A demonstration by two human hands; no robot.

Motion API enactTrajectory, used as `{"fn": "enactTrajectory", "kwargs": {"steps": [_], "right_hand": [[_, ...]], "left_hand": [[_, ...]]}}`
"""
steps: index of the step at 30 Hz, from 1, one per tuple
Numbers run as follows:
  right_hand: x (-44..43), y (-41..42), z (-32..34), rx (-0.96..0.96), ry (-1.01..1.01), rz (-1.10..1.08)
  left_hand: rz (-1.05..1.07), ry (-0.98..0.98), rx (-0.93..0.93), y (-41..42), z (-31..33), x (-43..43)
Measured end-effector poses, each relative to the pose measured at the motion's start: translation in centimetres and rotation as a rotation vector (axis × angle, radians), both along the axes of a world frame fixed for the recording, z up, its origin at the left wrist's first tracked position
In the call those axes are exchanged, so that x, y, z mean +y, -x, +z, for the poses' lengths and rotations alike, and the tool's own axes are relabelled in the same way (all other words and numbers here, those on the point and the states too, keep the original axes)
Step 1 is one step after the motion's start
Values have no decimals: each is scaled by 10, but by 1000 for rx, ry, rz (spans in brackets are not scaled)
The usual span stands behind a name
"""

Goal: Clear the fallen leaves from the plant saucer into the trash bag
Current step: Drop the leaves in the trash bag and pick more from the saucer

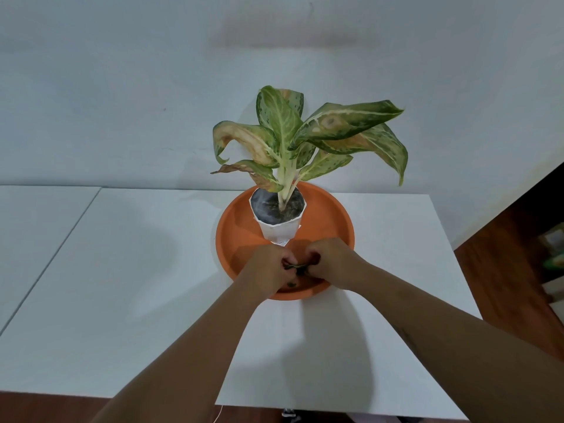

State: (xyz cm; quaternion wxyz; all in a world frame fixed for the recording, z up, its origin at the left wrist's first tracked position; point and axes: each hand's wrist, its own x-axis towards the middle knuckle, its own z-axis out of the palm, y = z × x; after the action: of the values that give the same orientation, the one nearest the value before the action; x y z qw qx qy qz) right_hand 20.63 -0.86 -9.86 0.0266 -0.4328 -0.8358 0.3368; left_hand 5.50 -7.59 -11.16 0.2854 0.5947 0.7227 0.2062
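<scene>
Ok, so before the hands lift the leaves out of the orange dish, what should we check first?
1. Leaves gripped: ok. The left hand and right hand pinch dark leaf bits between them.
2. Nothing left behind: not ok. A small leaf piece lies in the saucer below the hands.
3. Pot steady: ok. The white pot stands upright in the saucer, just behind the hands.
4. Trash bag ready: cannot tell. No bag is in view.
5. Saucer safely on table: ok. It sits away from the edges.
</scene>
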Motion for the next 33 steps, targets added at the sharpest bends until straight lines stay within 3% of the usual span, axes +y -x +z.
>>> {"fn": "enactTrajectory", "kwargs": {"steps": [7,17,25,33], "right_hand": [[4,2,13,145,76,-131],[-6,10,11,-83,3,133],[-4,8,1,-41,33,18],[3,4,16,241,250,-272]], "left_hand": [[35,-30,-92,12,17,5],[-145,101,196,7,9,-1],[-4,65,2,9,7,-3],[206,9,-247,29,17,1]]}}
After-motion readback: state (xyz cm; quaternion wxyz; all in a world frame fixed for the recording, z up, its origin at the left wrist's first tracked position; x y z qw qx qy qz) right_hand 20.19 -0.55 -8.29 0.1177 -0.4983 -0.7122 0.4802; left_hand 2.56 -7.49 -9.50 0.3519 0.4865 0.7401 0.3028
